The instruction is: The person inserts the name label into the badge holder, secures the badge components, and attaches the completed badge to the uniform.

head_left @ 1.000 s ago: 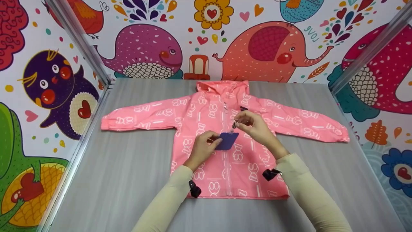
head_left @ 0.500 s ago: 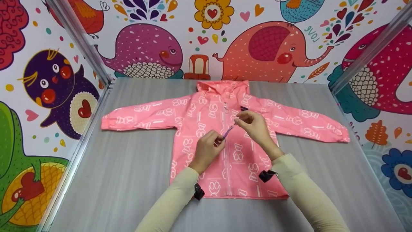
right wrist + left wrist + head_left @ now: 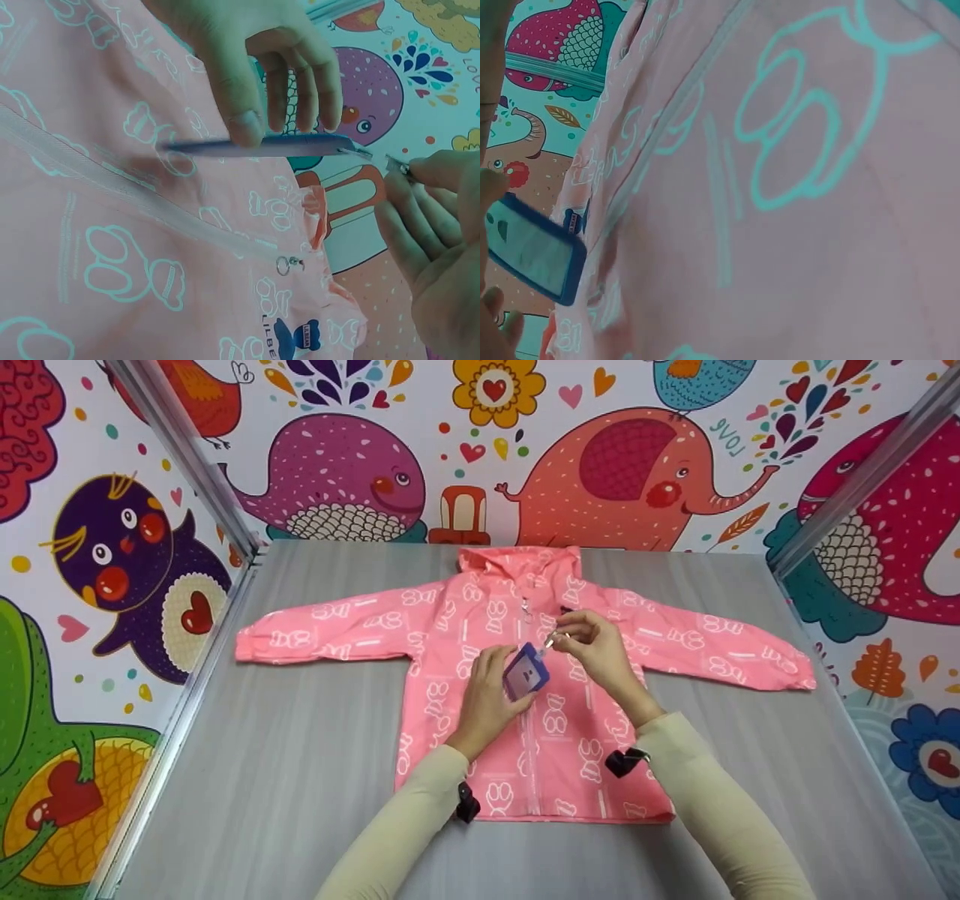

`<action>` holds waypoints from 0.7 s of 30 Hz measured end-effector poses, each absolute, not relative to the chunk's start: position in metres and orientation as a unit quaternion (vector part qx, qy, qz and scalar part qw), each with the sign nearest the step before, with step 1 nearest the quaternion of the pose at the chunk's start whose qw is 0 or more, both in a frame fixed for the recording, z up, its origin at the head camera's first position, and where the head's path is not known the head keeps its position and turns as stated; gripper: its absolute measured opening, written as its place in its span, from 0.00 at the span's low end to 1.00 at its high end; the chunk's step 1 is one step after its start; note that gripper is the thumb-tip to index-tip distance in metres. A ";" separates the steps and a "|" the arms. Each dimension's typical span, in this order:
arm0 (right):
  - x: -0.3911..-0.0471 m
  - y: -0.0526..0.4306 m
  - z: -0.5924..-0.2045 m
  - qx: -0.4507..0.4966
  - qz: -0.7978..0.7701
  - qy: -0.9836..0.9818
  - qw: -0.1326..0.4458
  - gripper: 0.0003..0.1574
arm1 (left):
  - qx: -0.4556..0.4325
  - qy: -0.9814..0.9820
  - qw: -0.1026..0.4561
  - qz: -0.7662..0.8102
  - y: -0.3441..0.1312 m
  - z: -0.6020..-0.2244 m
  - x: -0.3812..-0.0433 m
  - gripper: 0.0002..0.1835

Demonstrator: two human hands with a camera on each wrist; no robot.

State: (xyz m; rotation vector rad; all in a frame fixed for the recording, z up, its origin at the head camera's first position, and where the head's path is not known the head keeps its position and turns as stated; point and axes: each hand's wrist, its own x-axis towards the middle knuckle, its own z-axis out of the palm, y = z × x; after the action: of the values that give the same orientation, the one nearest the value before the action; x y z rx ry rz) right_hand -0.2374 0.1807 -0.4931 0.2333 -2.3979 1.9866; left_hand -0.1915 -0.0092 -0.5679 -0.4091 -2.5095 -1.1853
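Observation:
In the head view my left hand (image 3: 481, 697) holds a blue-framed badge holder (image 3: 526, 675) between thumb and fingers, its pale front turned partly up. My right hand (image 3: 598, 649) pinches the small metal clip (image 3: 552, 640) at the holder's top end. The right wrist view has the badge holder (image 3: 300, 146) almost edge-on, with the left thumb on its near side and the clip (image 3: 397, 165) in the right fingertips. Both hands are above a pink hooded jacket (image 3: 585, 791) with white printed figures, lying flat with its sleeves spread.
The jacket lies on a grey table (image 3: 225, 780). A metal zipper pull (image 3: 283, 265) sits near its collar. Brightly printed wall panels (image 3: 337, 472) stand behind the table and at its sides, with metal posts (image 3: 180, 457) at the corners.
The badge holder has turned from its plain blue back, through edge-on, to its pale front. My left fingers have spread along its edge. The right hand keeps its pinch near the same place.

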 end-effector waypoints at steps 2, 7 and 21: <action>-0.240 0.182 -0.495 0.076 0.651 -0.756 0.010 0.16 | -0.143 -0.887 0.151 -0.413 -0.008 -0.569 -0.193 0.47; -0.246 0.187 -0.500 0.072 0.673 -0.736 0.014 0.15 | -0.130 -0.889 0.094 -0.430 -0.002 -0.571 -0.197 0.50; -0.268 0.200 -0.514 0.053 0.702 -0.709 0.048 0.19 | -0.108 -0.844 0.056 -0.523 0.018 -0.575 -0.211 0.30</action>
State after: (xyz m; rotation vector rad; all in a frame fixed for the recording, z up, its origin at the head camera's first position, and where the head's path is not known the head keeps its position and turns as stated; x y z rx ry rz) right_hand -0.2680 0.2001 -0.5145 0.1604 -2.1615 2.1400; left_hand -0.2108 0.0181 -0.5751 -0.3270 -2.5597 -1.5867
